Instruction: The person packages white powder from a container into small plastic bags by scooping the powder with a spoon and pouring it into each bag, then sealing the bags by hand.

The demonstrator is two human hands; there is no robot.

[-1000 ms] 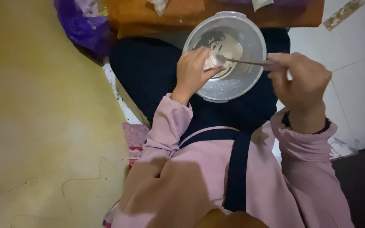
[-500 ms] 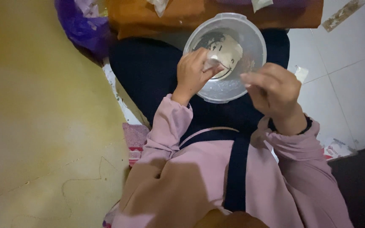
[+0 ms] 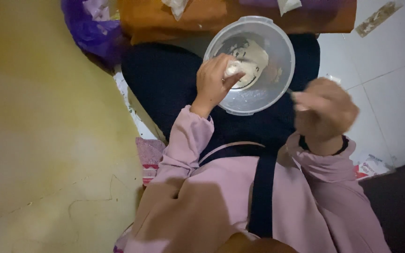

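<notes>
To your left, a yellow wall [image 3: 38,117], dull and faintly cracked low down. To your right, a white tiled floor [image 3: 390,79] with dark grout lines. Ahead, an orange cloth [image 3: 165,21]; beside it a purple plastic bag [image 3: 87,28] against the wall. Light is dim and warm. Paper scraps [image 3: 369,166] lie on the tiles.

Head view, steeply down, close

Red-and-white printed packet [image 3: 370,167] lies flat on the white floor tile at right, just beside the pink sleeve, partly hidden. Red-and-white striped wrapper or cloth [image 3: 149,161] at left of the sleeve, kind unclear. Purple plastic bag [image 3: 92,28] crumpled top left against the yellow wall.
</notes>
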